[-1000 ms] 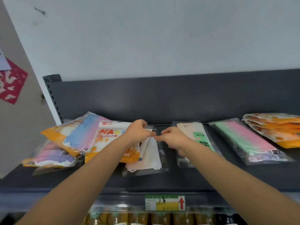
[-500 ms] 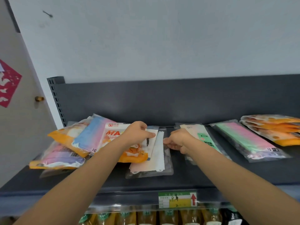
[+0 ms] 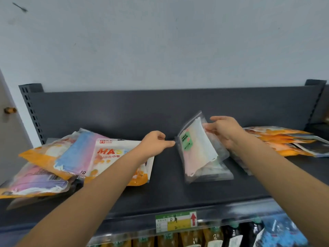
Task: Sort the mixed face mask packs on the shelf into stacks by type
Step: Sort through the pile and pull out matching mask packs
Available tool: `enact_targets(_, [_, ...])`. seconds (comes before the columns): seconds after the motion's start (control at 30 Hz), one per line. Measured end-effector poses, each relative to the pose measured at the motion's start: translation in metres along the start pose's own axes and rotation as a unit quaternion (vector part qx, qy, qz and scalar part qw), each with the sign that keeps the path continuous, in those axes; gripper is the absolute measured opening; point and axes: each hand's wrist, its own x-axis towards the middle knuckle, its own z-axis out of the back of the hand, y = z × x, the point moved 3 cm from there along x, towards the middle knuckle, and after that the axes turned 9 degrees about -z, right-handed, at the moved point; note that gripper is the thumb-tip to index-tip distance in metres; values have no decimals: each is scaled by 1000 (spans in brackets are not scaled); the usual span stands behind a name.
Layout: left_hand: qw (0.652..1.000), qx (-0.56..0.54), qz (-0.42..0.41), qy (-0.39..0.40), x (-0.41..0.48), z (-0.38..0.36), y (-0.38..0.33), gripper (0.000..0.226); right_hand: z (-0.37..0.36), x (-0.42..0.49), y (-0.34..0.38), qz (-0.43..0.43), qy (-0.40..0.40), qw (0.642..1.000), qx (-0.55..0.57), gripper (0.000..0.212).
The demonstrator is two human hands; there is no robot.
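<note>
Mixed heap (image 3: 53, 163): lies at the left end of the shelf (image 3: 160, 189), with orange, blue-pink and purple packs overlapping at angles. It is not yet sorted.
White-and-orange pack (image 3: 114, 155): lies on top at the heap's right edge, partly under the left forearm. Judged a likely next pick.
Left hand (image 3: 154, 143): hovers over the bare middle of the shelf. Its grip is loosely curled and holds nothing. It would do well to come across and square the stack's near edge.
Clear pack (image 3: 197, 147): has a green label and stands tilted. Its far end is lifted and its near end rests on the lower clear pack (image 3: 219, 173), right of the shelf's middle.
Right hand (image 3: 227, 131): its grip pinches the tilted pack along the right edge.
Doing it well: lay the pack flat, label up, with its edges in line with the one beneath. The slick film will likely slide, so press lightly before letting go.
Orange stack (image 3: 284, 141): sits at the right end of the shelf, behind the right forearm. Keep the clear stack apart from it.
</note>
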Motion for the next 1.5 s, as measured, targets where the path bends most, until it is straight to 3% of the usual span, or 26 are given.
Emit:
enact_targets(0.13, [993,-102,39,45,4,-35,-14,76,20,0,2,-4,17,998,64,41])
enact_targets(0.23, [981,-174,65,50,10,-57,-16,77,30,8,-10,1,-26,999,32,36])
enact_targets(0.33, [994,-99,54,-7,15,-66,-10,76,36,18,-25,28,-74,995,-63,45])
enact_targets(0.47, [999,30,18,-35,12,-70,-6,56,25,26,-48,44,-19,964,-263,51])
enact_targets(0.6, [996,84,-6,-40,9,-64,-7,58,8,36,-52,97,-11,923,-371,58])
enact_targets(0.8, [981,163,-23,-100,-10,-7,1,71,-51,12,-38,204,11,931,-303,41])
enact_targets(0.9, [964,222,-17,-145,-33,32,14,69,-93,1,-55,161,89,951,-249,40])
enact_targets(1.03, [943,272,80,-177,-58,80,39,71,-142,-8,-75,76,156,954,-244,51])
enact_targets(1.1, [933,291,129,-167,-66,99,47,74,-157,-11,-79,41,174,950,-254,43])
enact_targets(1.27, [956,191,163,-153,-69,117,51,54,-172,-16,-79,21,176,946,-272,32])
enact_targets(1.33, [963,155,166,-147,-68,119,50,57,-176,-22,-79,8,175,948,-266,31])
enact_targets(1.43, [969,100,181,-137,-67,121,51,65,-179,-30,-80,-1,164,952,-259,53])
enact_targets(1.5, [974,48,173,-140,-66,122,53,58,-179,-34,-80,5,160,958,-238,61])
